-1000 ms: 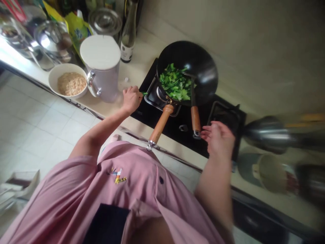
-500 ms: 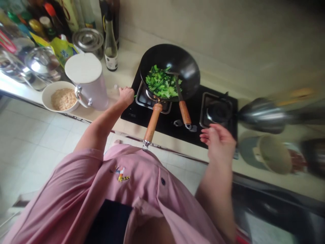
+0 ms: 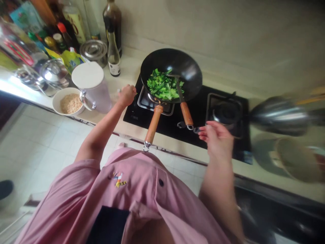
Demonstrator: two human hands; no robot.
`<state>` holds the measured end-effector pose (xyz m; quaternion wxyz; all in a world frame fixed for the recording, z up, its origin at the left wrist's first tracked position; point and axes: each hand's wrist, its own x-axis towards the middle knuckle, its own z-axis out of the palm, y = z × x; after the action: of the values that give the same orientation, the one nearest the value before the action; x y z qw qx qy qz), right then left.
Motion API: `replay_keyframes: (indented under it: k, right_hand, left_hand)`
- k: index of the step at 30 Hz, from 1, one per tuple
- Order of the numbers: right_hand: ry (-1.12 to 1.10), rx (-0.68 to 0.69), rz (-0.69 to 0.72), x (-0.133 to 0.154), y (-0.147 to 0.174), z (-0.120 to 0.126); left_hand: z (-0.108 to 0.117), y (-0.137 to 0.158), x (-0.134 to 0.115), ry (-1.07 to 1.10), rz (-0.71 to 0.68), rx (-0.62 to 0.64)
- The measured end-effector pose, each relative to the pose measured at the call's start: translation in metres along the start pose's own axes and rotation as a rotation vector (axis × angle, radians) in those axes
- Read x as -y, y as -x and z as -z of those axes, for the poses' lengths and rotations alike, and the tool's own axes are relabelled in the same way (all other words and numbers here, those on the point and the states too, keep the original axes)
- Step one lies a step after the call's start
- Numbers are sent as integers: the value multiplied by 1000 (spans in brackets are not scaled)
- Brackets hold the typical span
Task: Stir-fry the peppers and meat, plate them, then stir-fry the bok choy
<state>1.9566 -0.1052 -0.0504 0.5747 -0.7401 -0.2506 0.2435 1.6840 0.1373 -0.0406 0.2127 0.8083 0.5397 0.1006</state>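
Note:
A black wok (image 3: 189, 73) sits on the left burner, with chopped green leaves (image 3: 162, 86) in it. A spatula (image 3: 186, 113) with a wooden grip leans in the wok, its blade among the greens. The wok's wooden handle (image 3: 153, 125) points toward me. My left hand (image 3: 127, 95) is closed at the stove's left edge, its fingers curled; what they hold, if anything, is too small to make out. My right hand (image 3: 218, 137) is open, fingers loosely extended, with the fingertips at a stove knob (image 3: 196, 130). I cannot tell whether they touch it.
Left of the stove stand a white-lidded pitcher (image 3: 98, 89), a bowl of pale food (image 3: 69, 103), a bottle (image 3: 113, 56) and a metal lidded pot (image 3: 93, 51). To the right are the second burner (image 3: 225, 112), a blurred metal vessel (image 3: 279, 115) and a tilted pot (image 3: 294, 159).
My right hand has come closer to the stove knob. The left hand stays by the stove's left edge, and the view has shifted slightly. The wok and spatula stay put.

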Motion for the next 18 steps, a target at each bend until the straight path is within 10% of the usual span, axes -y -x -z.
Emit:
replay_keyframes:
  k: [9, 15, 18]
  right_hand:
    - [-31, 28, 44, 0, -8, -2]
    - [3, 29, 60, 10, -5, 4]
    - [29, 40, 23, 14, -9, 3]
  left_hand:
    - [71, 68, -58, 492, -483, -220]
    - [106, 136, -108, 1101, -501, 318]
    - [118, 170, -123, 1028, -524, 677]
